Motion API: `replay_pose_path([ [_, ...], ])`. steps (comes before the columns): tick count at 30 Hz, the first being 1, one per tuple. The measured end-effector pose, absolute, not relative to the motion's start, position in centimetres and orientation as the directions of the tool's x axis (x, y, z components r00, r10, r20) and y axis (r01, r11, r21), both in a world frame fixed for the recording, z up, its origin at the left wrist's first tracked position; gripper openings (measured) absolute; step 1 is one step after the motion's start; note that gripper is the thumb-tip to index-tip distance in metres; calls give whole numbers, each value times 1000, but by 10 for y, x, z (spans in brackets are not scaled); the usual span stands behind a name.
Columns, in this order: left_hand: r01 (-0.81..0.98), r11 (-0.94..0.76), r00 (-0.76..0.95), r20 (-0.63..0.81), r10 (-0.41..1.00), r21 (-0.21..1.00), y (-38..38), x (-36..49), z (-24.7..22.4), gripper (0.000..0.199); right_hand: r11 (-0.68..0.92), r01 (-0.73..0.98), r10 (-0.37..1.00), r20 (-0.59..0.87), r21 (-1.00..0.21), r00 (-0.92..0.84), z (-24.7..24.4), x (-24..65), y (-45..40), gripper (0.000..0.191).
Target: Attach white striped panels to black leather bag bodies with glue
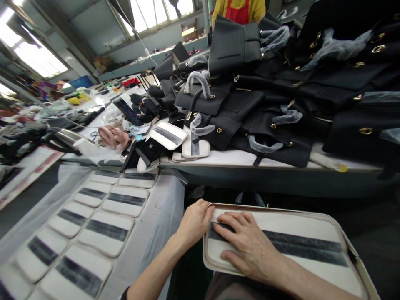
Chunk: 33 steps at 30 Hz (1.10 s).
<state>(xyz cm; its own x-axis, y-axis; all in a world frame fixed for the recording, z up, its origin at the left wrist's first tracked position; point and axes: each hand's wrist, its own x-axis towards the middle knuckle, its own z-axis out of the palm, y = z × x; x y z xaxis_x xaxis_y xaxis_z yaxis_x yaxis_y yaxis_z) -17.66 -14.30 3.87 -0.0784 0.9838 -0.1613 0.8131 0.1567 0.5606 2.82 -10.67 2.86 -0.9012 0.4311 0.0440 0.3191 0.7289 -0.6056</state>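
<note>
The big cream panel [303, 221] with a dark stripe is at 4 o'clock, close to the person. The left hand [194, 221] pinches its rim at the panel's 10 o'clock corner. The right hand [253, 252] isn't gripping; its fingers spread over the cream top and the stripe's near end. I can't tell how hard they push.

To do this well, I think the flat hand should press softly and evenly, so the top doesn't slide or wrinkle. The pinch should be small and right on the rim, so the corner doesn't bend. The panel's 3 o'clock end needs care too: its layers stand apart there, with a dark gap, and nothing holds them. A hard push could tip the panel.

Small striped panels [108, 225] lie in rows at 8 o'clock. Black bags [236, 104] are heaped at 1 o'clock, with a person in a red apron [237, 15] behind them. A pink fan [112, 136] sits between 9 and 10 o'clock.
</note>
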Motion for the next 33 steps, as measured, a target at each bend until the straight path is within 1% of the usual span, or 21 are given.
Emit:
replay_pose_path([
  [7,811,179,-90,-184,979,557,-138,-176,38,27,735,328,437,46,-593,-898,30,28,-107,53],
  [11,792,186,-88,-193,977,582,-138,-177,34,28,739,325,438,54,-591,-897,29,27,-107,53],
  [17,725,208,-88,-211,974,656,-136,-181,29,30,737,324,437,52,-593,-898,29,27,-107,54],
  [21,610,265,-56,-292,955,747,-136,-189,29,34,733,323,436,49,-598,-898,29,26,-107,55],
  [26,410,348,-30,-369,929,843,-155,-195,26,48,732,326,431,37,-598,-901,27,27,-108,55],
  [27,329,370,-27,-383,923,869,-161,-194,25,48,731,327,431,35,-599,-902,27,27,-108,56],
  [29,65,419,-11,-419,908,906,-173,-191,19,43,731,328,429,30,-599,-903,26,28,-108,56],
  [31,-221,445,7,-455,891,868,-183,-186,14,39,733,328,430,32,-596,-902,26,28,-109,56],
  [32,-311,449,8,-470,882,837,-187,-185,11,41,734,327,430,34,-595,-902,26,28,-109,56],
  [33,-345,452,-1,-482,876,822,-191,-183,9,42,736,326,430,38,-593,-902,26,28,-109,56],
])
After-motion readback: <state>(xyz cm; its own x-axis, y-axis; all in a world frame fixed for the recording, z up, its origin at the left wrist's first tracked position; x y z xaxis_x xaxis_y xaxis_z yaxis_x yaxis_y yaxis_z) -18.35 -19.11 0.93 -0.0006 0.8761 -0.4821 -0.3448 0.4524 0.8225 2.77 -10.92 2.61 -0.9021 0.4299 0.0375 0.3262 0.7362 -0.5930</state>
